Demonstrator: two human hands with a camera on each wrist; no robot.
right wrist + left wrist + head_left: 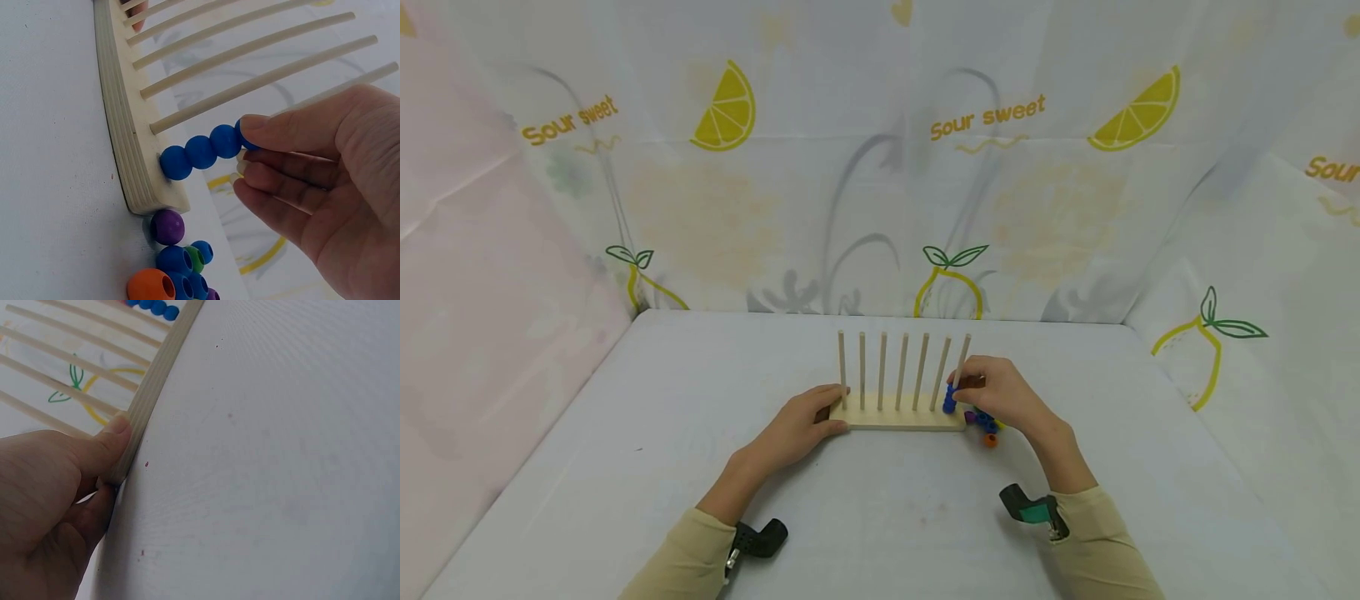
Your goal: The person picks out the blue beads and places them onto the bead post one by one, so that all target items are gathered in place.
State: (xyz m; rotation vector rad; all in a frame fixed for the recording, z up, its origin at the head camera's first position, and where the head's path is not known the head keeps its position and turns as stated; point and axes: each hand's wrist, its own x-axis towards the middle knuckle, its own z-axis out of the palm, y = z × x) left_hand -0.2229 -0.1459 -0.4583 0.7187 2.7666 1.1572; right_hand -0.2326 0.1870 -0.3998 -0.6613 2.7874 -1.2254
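A pale wooden base [895,417] with a row of several upright pegs stands on the table. My left hand [801,427] grips its left end; in the left wrist view the thumb [115,428] lies along the base's edge. At the rightmost peg, my right hand [1000,392] pinches a blue bead between thumb and fingers. Blue beads [200,152] are stacked on that peg below the pinched one, down to the base. The other pegs are bare. In the head view the right hand overlaps part of the peg and the bead.
Loose beads lie by the base's right end: an orange bead [150,286], a purple bead [167,227], a green bead [194,257] and several blue ones. A white cloth covers the table [880,517], and a printed curtain [865,167] hangs behind it.
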